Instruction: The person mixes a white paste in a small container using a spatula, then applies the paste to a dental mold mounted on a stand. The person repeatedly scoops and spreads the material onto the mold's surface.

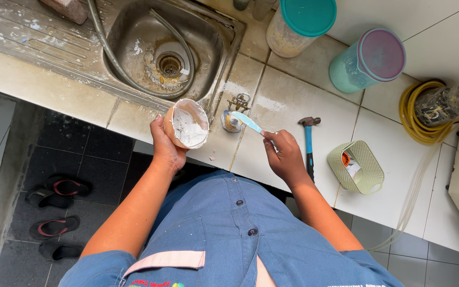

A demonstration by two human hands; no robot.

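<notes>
**White paste held over an open edge**

White paste fills the small bowl (187, 124) gripped in the left hand (167, 148), held tilted above the worktop (288, 106) edge. Tipped further, paste could drop onto the shirt or floor. The right hand (284, 157) grasps a pale blue spatula (248, 122); its loaded tip could drip on the tiles. Beyond, the hammer (308, 143) and sink (171, 53) lie clear.

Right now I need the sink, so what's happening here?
A person stands at the tiled counter beside the sink. The left hand holds a small bowl of white paste; the right hand holds a light blue spatula, tip smeared white, raised beside it. A hammer lies nearby.
</notes>
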